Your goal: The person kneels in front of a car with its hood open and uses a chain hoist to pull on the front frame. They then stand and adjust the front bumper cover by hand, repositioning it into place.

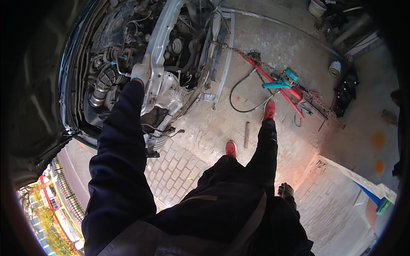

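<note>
My left hand (140, 71), in a pale glove with a blue-green cuff, grips the bare grey metal crossbeam (156, 51) at the front of a car's engine bay. Its fingertips are partly hidden against the beam. Left of this hand lie a ribbed air intake hose (110, 79) and a thin pipe with a blue fitting. Down at my right side hangs my right hand (286, 190), away from the car. Its fingers are loosely apart, and nothing shows in them.
A red metal frame (273, 79) with a teal tool (285, 79), chains and a black hose lies on the floor. A short bar (246, 135) lies between my red shoes. The raised hood (32, 98) is at left; a can (335, 69) stands at right.
</note>
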### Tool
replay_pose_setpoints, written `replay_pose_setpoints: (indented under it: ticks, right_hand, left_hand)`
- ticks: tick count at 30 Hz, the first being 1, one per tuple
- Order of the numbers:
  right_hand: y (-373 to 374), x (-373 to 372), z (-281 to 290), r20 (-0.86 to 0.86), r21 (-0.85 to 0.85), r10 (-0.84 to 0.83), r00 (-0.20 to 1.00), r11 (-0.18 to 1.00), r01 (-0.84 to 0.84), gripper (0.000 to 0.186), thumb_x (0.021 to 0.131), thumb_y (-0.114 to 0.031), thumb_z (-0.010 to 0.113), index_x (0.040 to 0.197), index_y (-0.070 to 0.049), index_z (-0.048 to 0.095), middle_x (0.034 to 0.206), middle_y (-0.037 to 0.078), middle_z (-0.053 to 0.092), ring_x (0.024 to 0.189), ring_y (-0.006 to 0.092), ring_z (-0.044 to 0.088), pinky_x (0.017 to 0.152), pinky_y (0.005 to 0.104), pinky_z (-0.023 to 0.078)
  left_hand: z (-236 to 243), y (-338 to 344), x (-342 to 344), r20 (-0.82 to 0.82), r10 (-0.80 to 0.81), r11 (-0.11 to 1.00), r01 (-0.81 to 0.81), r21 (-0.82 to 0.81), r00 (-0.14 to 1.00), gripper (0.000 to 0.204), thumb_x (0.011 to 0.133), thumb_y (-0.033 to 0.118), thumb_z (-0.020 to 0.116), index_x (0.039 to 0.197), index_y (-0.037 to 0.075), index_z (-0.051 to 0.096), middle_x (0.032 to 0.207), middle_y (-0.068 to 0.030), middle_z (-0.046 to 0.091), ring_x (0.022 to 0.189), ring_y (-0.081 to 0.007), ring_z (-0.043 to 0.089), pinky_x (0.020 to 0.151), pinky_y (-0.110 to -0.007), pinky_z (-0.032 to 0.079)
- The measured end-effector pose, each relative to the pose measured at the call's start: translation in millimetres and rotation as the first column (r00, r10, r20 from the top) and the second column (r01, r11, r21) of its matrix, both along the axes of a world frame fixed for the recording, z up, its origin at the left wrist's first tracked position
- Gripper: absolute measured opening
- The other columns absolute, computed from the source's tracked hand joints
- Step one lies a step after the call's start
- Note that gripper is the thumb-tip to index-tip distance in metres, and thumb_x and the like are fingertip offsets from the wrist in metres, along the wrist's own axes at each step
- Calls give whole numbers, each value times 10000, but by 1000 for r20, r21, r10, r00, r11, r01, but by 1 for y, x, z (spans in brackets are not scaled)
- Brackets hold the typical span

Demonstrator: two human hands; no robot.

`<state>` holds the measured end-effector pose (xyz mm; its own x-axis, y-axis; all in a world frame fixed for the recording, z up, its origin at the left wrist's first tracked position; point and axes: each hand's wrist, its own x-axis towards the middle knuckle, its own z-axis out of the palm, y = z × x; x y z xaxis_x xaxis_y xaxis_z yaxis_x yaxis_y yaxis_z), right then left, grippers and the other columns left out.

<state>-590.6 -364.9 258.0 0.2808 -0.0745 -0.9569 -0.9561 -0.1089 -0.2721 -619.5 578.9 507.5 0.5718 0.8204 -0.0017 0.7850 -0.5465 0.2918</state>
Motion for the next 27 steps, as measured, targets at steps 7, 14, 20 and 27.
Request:
replay_pose_setpoints:
  ticks: [7,14,20,27]
  right_hand:
    - [60,-7,1,117,-30,126,985,992,-124,307,1010,-358,623,1088,-71,699,845,38,696,706,161,634,624,337,516]
    - [70,-22,-2,100,-91,101,990,992,-92,290,1002,-333,621,1071,-59,688,805,37,665,662,157,597,587,323,486]
    - [47,-35,-8,34,-72,58,998,996,-55,240,1031,-297,587,1006,-70,659,728,20,589,578,146,517,520,312,423]
    - [60,-27,-14,33,-54,55,998,997,-54,243,1019,-301,599,987,-69,664,724,22,582,584,148,521,521,312,422]
  left_hand:
    - [-3,8,-1,-190,-98,988,119,101,977,478,1116,322,310,1578,213,364,1040,-362,693,987,-528,672,850,-574,514]
    - [-4,7,-1,-94,-91,992,98,73,991,506,1107,428,313,1529,174,427,1069,-382,682,1040,-542,652,869,-574,504]
    - [-4,6,2,-24,-19,1000,19,4,1000,549,1108,518,259,1457,168,498,1099,-386,675,1056,-554,639,889,-580,488]
    - [-4,0,-4,-75,-144,980,153,129,987,435,1116,389,304,1479,195,444,1079,-367,682,1008,-559,650,857,-591,496]
